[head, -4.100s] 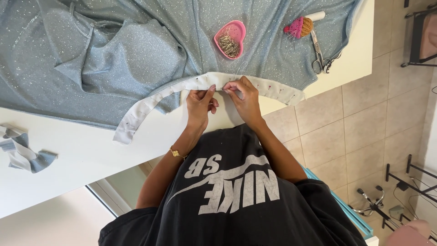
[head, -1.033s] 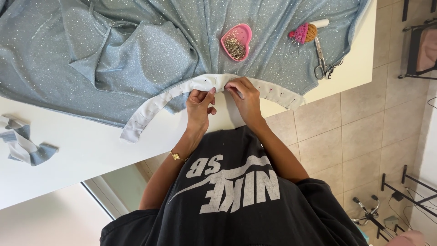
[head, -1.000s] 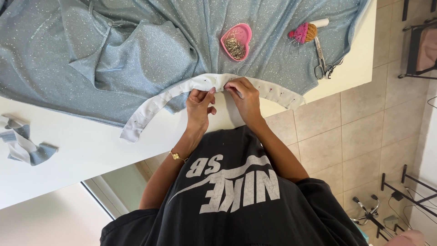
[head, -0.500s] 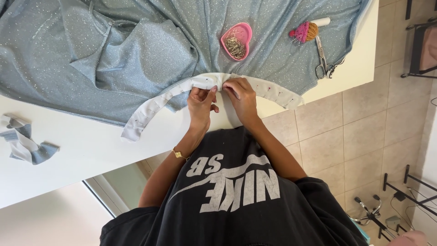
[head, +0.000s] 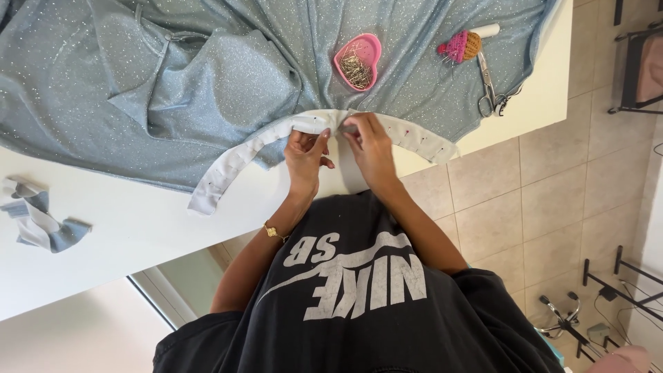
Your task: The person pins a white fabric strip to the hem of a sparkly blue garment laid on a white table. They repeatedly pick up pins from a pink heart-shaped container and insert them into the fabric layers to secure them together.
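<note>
A sparkly light-blue fabric (head: 207,76) is spread over the white table (head: 138,228). A curved white band (head: 235,159) is pinned along the fabric's near edge. My left hand (head: 304,155), with a gold bracelet on the wrist, pinches the band at its middle. My right hand (head: 369,146) pinches it right beside the left, fingertips almost touching. Small coloured pin heads show on the band to the right of my hands. What my fingertips hold besides the band is hidden.
A pink heart-shaped dish of pins (head: 358,61) lies on the fabric just beyond my hands. A pink and orange pincushion (head: 459,46) and scissors (head: 490,90) lie at the far right. Fabric scraps (head: 41,224) sit at the table's left. Tiled floor (head: 539,200) lies to the right.
Both hands stay on the middle of the white band, with only small finger shifts. The view has moved slightly.
</note>
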